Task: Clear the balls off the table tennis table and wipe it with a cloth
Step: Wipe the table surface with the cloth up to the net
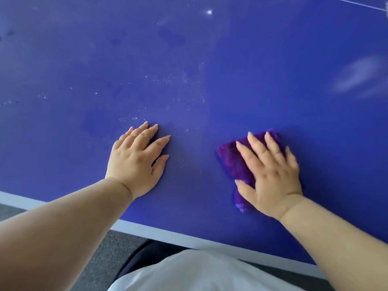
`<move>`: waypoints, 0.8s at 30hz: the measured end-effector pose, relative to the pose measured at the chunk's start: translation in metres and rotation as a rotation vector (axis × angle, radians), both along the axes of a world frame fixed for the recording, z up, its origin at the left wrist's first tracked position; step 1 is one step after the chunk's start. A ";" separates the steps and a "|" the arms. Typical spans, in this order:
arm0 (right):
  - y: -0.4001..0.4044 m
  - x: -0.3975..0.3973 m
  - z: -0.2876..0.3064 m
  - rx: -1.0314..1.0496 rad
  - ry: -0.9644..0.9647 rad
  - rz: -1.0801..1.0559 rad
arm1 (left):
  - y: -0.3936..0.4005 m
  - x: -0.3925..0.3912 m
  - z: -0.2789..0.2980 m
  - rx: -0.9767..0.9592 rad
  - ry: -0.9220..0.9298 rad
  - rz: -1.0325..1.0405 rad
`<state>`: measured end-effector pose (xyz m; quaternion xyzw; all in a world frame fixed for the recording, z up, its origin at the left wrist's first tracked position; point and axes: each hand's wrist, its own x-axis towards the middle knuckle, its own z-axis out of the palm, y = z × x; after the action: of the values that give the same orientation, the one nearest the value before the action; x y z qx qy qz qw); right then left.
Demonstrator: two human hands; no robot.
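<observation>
The blue table tennis table (210, 70) fills most of the view. My right hand (270, 175) lies flat on a folded purple cloth (233, 162), pressing it onto the table near the front edge. My left hand (136, 160) rests palm down on the bare blue surface, fingers spread, about a hand's width left of the cloth. White specks and dull smears mark the surface beyond my hands. No balls are in view.
The table's white edge line (157, 232) runs along the front, with grey carpet (109, 255) below it. A thin white line (357, 4) crosses the far right corner. My white shirt (199, 274) shows at the bottom.
</observation>
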<state>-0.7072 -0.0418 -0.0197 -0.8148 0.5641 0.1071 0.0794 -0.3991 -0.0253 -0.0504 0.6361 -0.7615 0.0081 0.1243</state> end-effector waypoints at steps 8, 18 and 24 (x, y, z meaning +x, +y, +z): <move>-0.022 0.099 -0.005 -0.027 -0.053 -0.359 | 0.000 0.002 -0.001 0.018 0.058 0.017; 0.113 0.043 0.002 -0.046 0.009 -0.331 | 0.019 0.048 0.013 -0.025 0.119 -0.105; 0.092 0.131 -0.005 -0.044 0.024 -0.960 | 0.031 0.113 0.011 -0.045 0.088 -0.053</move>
<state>-0.5759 0.0497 -0.0246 -0.4624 0.8797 0.0558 0.0962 -0.2866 0.0057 -0.0390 0.6125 -0.7715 -0.0061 0.1718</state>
